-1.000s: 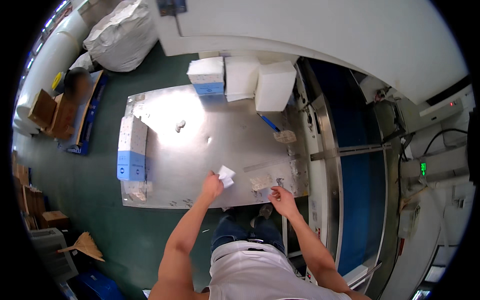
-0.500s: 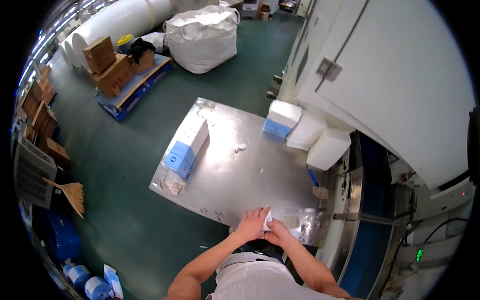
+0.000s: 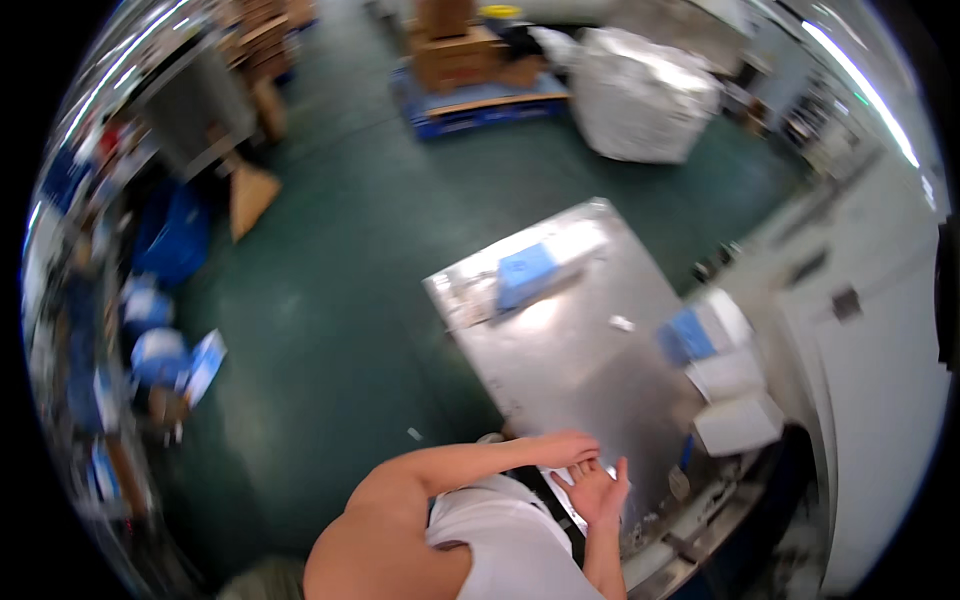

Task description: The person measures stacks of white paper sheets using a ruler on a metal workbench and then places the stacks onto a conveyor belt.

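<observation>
My left hand point(image 3: 568, 449) reaches across from the left with its back up. Its fingers bend down onto the fingertips of my right hand point(image 3: 597, 494). Blur and overlap hide whether those left fingers hold anything. The right hand is open, palm up, with its fingers and thumb apart and nothing seen on the palm. Both hands are over the near edge of a metal table point(image 3: 560, 375). A pale strip point(image 3: 566, 497) shows beside the right hand, too blurred to identify.
A long white stack with a blue wrap point(image 3: 527, 272) lies at the table's far left. White blocks point(image 3: 738, 424) and a blue-wrapped stack point(image 3: 690, 335) line its right side. A blue pen-like tool point(image 3: 687, 452) lies nearby. Beyond are a loaded pallet point(image 3: 480, 112), a bulk bag point(image 3: 645, 95) and a broom point(image 3: 250, 195).
My view has swung left, so the table appears turned and farther right. The white piece between my hands no longer shows clearly. My right hand has opened, palm up, under the left fingers.
</observation>
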The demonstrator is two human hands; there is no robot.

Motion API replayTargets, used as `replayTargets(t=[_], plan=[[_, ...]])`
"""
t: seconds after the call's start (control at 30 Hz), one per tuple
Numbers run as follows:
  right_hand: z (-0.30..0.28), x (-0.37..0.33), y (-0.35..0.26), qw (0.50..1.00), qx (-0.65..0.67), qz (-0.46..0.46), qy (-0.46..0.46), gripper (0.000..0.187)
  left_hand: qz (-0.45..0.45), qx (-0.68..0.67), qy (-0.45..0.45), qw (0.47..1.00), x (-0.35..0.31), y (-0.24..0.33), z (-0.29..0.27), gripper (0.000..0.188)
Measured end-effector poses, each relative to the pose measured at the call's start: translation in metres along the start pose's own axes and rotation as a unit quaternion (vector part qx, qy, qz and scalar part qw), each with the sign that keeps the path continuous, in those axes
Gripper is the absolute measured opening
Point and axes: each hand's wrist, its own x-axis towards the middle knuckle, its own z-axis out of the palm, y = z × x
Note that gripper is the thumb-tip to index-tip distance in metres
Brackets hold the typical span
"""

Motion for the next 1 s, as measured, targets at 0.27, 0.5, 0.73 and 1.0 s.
replayTargets(t=[0.27, 0.5, 0.73, 1.0], plan=[[-0.021, 0.011, 0.042, 0.689, -0.695, -0.199, 0.056, 0.051, -0.330, -0.481, 0.413, 0.700, -0.060, 0.005, 0.017, 0.050], [0.047, 0.033, 0.068, 0.255, -0.890, -0.310, -0.218, 0.047, -0.273, -0.789, 0.300, 0.462, -0.109, 0.067, -0.017, 0.079], [0.075, 0.100, 0.016, 0.249, -0.897, -0.329, -0.160, 0.026, -0.268, -0.733, 0.242, 0.577, -0.159, 0.076, -0.082, 0.085], [0.380, -0.010, -0.051, 0.085, -0.547, -0.779, -0.294, 0.026, -0.640, -0.307, 0.287, 0.643, -0.355, -0.155, -0.017, 0.044]])
